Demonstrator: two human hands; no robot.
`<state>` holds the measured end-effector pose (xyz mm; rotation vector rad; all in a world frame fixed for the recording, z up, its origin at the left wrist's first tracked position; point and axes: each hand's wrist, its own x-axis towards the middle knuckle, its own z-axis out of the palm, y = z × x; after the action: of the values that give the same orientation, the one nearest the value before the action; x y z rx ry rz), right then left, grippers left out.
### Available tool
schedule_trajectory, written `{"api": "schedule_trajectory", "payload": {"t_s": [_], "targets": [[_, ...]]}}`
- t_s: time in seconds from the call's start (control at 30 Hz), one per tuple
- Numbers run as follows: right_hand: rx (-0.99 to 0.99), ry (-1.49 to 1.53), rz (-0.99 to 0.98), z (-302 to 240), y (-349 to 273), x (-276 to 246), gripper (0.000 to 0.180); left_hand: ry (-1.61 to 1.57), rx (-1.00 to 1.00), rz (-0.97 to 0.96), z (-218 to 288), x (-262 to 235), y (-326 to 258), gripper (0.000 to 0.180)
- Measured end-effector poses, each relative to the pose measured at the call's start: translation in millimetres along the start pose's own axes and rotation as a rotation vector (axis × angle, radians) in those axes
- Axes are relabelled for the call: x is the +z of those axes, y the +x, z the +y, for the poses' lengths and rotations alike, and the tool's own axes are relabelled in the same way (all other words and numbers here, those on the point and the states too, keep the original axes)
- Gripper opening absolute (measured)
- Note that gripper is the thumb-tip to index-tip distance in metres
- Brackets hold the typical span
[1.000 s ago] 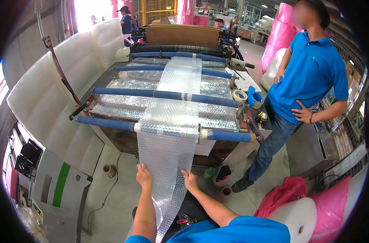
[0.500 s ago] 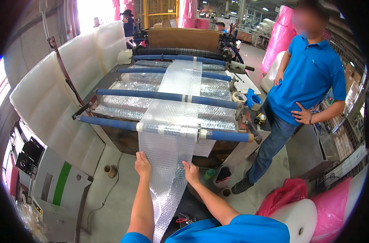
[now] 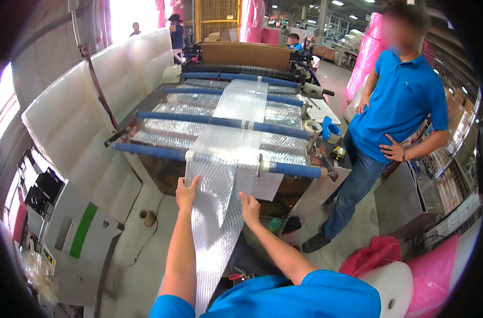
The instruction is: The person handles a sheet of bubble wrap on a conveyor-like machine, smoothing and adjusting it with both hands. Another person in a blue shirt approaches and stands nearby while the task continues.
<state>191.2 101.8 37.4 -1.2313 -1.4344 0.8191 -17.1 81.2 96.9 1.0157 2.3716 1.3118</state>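
A long strip of clear bubble wrap (image 3: 215, 259) runs from the machine's front roller down toward my body. My left hand (image 3: 187, 193) grips its left edge, thumb on top. At the right edge, my right hand (image 3: 250, 209) pinches the wrap between thumb and fingers. Between my hands a looser flap of bubble wrap (image 3: 212, 193) hangs from the roller over the strip, its lower end narrowing to a point. The fingers behind the wrap are partly hidden. The blue front roller (image 3: 294, 169) lies just beyond both hands.
A person in a blue shirt (image 3: 411, 100) stands to the right, hand on hip. Tape rolls (image 3: 331, 132) and a tape measure (image 3: 338, 153) lie at the machine's right side. A grey cabinet (image 3: 77, 249) stands left; a cardboard core (image 3: 147, 217) is on the floor.
Both hands have moved slightly up toward the roller, still holding the wrap's edges. A loose flap with a pointed lower end now shows between them. The view has shifted a little.
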Motion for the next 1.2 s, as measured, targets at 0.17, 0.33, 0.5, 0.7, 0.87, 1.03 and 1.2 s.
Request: {"api": "schedule_trajectory", "payload": {"t_s": [0.17,0.33,0.5,0.7,0.87,1.03,1.2], "targets": [[0.079,-0.038,-0.214,10.0,-59.2,-19.4,0.05,-0.015,-0.057,-0.147,-52.3,-11.7,-60.2,0.061],[0.092,0.096,-0.326,-12.1,-83.8,-36.0,0.049,-0.014,0.001,-0.051,-39.3,-58.4,-80.8,0.044],[0.119,0.326,-0.375,-70.0,-88.8,-57.7,0.042,-0.086,0.175,-0.046,-4.3,-110.3,-74.8,0.033],[0.248,0.398,-0.352,-75.2,-95.3,-50.6,0.041,-0.054,0.297,0.001,-20.2,-102.3,-64.8,0.034],[0.342,0.286,-0.323,-18.9,-88.7,-34.9,0.033,-0.351,-0.14,-0.312,-49.4,-67.8,-60.7,0.029],[0.308,0.255,-0.234,4.0,-78.7,-25.9,0.029,-0.533,-0.321,-0.41,-63.5,-55.7,-52.4,0.03],[0.185,0.097,-0.314,16.0,-75.6,-10.3,0.037,-0.105,-0.305,-0.101,-79.1,-26.4,-61.8,0.051]]}}
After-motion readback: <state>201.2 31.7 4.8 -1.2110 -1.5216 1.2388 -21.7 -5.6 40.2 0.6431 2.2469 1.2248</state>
